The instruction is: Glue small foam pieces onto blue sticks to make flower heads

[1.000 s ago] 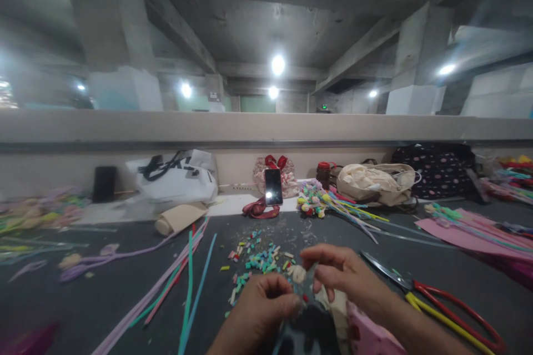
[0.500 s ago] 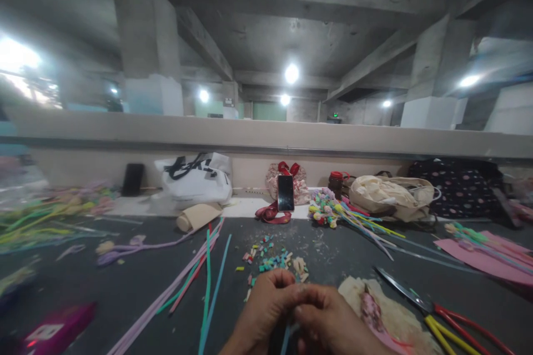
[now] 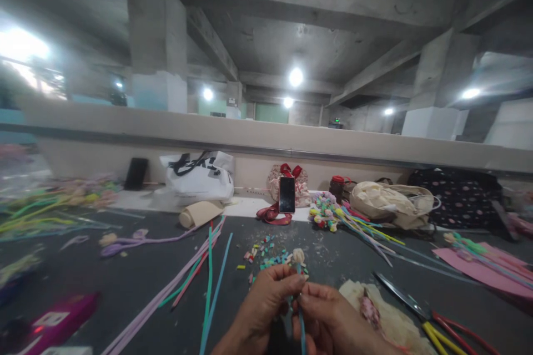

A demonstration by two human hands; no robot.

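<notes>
My left hand point(image 3: 266, 302) and my right hand point(image 3: 328, 321) meet low in the middle, both pinched on a thin teal stem point(image 3: 300, 326) that stands upright. A small cream bud point(image 3: 298, 255) sits on the stem's top, just above my fingertips. Beyond the hands lies a scatter of small coloured foam bits point(image 3: 266, 258) on the dark table point(image 3: 125, 283). A cream and pink piece point(image 3: 381, 316) lies right beside my right hand.
Long coloured strips point(image 3: 200, 272) lie to the left. Scissors with red and yellow handles point(image 3: 428, 319) lie at the right. A phone point(image 3: 287, 194), white bag point(image 3: 200, 177), cream bag point(image 3: 389, 197), flower bundle point(image 3: 328, 212) and pink sheets point(image 3: 483, 266) line the back and right. A pink box point(image 3: 58, 319) sits front left.
My hands came together from apart and closed on the teal stem. The stem with its cream bud has risen above my fingers. The camera has swung a little left.
</notes>
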